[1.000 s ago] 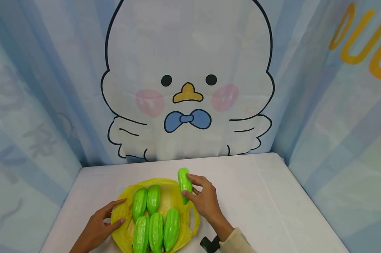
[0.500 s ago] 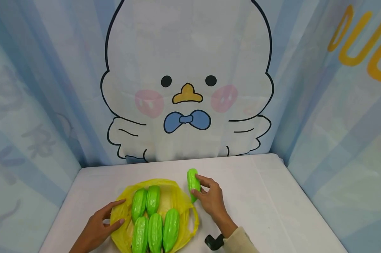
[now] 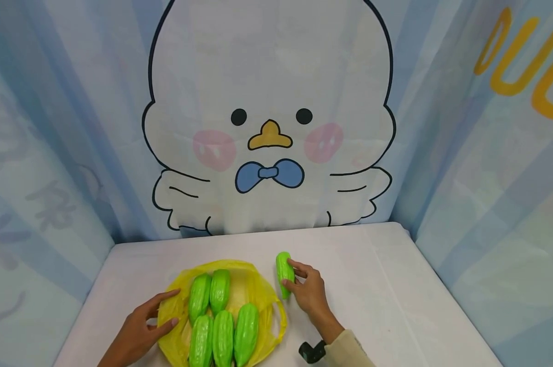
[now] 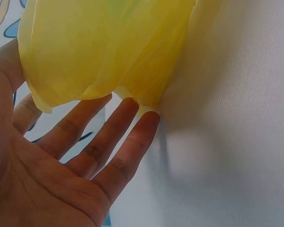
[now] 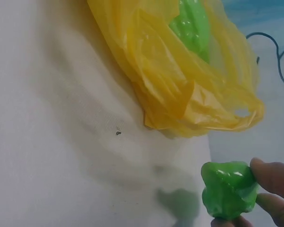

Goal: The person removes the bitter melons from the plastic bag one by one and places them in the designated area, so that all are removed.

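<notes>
A yellow plastic bag [image 3: 265, 291], its mouth spread wide, sits on the table with several bright green, ridged bitter melons [image 3: 223, 336] inside. At its left rim my left hand [image 3: 141, 324] holds the bag, thumb and index finger over the edge; the left wrist view shows the fingers against the yellow plastic [image 4: 104, 52]. My right hand [image 3: 310, 295] pinches one more bitter melon [image 3: 284, 272] between thumb and fingers, right of the bag. That melon stands roughly lengthwise away from me; its lobed end [image 5: 229, 189] shows in the right wrist view, close above the cloth.
White cloth covers the table [image 3: 386, 300], which extends to the right of my right hand. A pale blue curtain [image 3: 276, 61] with a cartoon bird encloses the back and sides. A black strap piece [image 3: 312, 351] sticks out by my right sleeve. One bag handle [image 3: 280, 323] loops toward the right.
My right hand has carried its bitter melon from the bag's right rim to a spot farther right, then slightly toward me and lower. The left hand stays at the bag's left rim.
</notes>
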Motion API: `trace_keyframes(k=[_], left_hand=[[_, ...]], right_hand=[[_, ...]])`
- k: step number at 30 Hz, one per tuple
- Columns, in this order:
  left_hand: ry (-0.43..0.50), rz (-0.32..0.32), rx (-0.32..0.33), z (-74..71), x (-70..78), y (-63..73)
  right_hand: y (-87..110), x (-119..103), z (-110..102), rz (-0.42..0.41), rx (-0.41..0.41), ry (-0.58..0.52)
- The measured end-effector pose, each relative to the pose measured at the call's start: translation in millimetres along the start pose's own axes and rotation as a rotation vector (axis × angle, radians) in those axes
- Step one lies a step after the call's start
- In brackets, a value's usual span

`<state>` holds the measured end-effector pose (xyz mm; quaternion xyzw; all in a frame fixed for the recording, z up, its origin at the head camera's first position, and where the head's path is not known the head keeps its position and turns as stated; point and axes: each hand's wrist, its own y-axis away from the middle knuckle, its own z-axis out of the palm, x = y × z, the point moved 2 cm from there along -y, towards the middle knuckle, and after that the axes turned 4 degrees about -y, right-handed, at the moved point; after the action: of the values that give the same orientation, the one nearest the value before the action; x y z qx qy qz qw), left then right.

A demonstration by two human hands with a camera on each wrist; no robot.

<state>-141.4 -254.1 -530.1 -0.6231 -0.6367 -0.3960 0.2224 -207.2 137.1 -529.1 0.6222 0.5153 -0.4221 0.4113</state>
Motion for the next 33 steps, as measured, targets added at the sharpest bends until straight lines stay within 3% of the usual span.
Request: trace_keyframes(k=[9,19,26,33], left_hand=[[0.024,-0.017,-0.007,1.2,-1.7,0.7],[0.049,-0.002,-0.007,1.4,-1.8,2.0],[0.057,0.001,-0.009,1.1,-1.9,2.8],[0.062,0.006,-0.009,1.6,-1.7,2.4]], right_hand=[[-2.0,10.6,4.5,0.009,0.007,0.056],[0.4,15.5,6.8,0.003,0.015,0.041],[2.3,12.4,5.7,0.0,0.03,0.035],[2.8,-0.1,4.6,-0.061,0.06,0.001]])
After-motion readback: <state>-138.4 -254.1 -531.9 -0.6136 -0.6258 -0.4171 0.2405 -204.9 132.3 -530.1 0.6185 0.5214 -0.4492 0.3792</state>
